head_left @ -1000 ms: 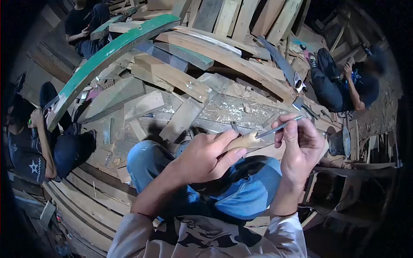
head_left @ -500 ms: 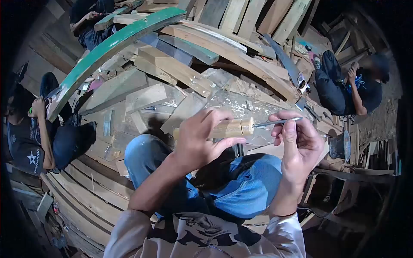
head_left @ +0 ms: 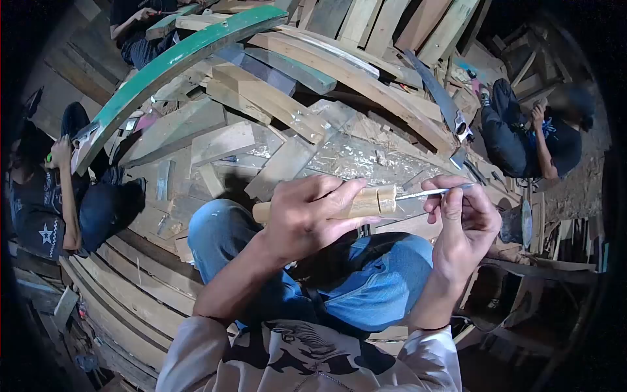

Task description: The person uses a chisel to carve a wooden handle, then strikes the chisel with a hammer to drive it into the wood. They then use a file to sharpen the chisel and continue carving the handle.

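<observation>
Green paint coats a long curved beam (head_left: 173,57) beyond the denim trousers (head_left: 385,277). Above these are the left hand (head_left: 302,212) and right hand (head_left: 467,225), the first wrapped around a wooden handle (head_left: 364,204), the second pinching a slim metal rod (head_left: 421,194) that meets the handle's end.

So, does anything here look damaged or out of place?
The curved green beam looks worn: pale patches interrupt its paint, mostly toward its lower end. Nothing odd stands out about the wooden piece in the left hand.
</observation>
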Motion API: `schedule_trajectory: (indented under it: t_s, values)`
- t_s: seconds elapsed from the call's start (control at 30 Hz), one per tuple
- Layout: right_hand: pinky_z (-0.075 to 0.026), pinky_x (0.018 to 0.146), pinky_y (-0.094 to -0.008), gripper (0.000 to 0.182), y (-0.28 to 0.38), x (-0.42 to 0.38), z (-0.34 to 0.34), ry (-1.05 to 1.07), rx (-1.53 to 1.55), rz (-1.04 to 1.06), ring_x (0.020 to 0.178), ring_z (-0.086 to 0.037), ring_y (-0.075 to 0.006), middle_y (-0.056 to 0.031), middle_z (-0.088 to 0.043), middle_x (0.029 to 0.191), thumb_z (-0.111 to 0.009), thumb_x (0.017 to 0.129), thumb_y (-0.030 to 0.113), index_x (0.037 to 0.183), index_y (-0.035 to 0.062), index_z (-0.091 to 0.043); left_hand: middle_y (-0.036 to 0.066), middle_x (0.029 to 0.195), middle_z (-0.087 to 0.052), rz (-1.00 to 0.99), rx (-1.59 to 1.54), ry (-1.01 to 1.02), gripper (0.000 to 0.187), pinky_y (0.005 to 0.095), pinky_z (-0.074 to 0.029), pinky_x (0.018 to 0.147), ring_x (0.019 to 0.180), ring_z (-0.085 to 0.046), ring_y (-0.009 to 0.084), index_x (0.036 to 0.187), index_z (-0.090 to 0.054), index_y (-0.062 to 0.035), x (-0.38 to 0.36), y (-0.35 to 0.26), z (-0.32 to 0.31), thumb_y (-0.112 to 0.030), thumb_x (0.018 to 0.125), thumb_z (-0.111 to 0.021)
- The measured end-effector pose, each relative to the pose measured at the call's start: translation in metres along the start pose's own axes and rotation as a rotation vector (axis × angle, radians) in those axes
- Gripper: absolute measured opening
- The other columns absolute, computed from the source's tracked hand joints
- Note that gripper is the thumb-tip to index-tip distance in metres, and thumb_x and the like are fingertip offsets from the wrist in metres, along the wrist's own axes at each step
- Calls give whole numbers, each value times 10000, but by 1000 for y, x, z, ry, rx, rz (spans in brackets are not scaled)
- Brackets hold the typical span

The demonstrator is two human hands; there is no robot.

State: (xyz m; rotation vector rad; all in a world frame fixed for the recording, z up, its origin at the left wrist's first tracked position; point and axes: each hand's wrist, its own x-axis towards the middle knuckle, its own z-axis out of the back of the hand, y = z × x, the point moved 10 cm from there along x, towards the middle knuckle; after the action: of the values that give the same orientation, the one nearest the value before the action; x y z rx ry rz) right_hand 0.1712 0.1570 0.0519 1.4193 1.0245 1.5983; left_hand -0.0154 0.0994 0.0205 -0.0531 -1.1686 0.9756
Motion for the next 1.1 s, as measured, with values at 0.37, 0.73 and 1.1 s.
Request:
schedule_trajectory:
  t_s: [0.37, 0.73, 1.1]
  values:
    - [-500, 599, -205, 143, 5, -4, -1, -17, 45, 13, 667, -620, -94, -181, -717, 916, -620, 968, 64, 920, -66, -653, 65, 817, -673, -9, -59, 59, 574, 306, -532, 554, 653, -664, 208, 1134, -674, -67, -2, 3, -4, -168, 614, -896]
    - [-497, 583, -211, 140, 8, -4, -5, 2, 26, 37, 683, -634, -103, -185, -713, 925, -591, 971, 25, 868, -63, -626, 37, 818, -667, 112, -36, 148, 439, 303, -548, 545, 655, -670, 193, 977, -717, -68, 1, 6, -12, -282, 642, -902]
    - [-490, 576, -206, 184, 9, -6, -8, 37, -33, 49, 643, -603, -87, -182, -717, 903, -601, 974, 52, 814, -38, -586, 64, 793, -693, 92, -50, 80, 410, 285, -545, 577, 652, -692, 183, 943, -729, -60, -1, 1, -8, -246, 625, -909]
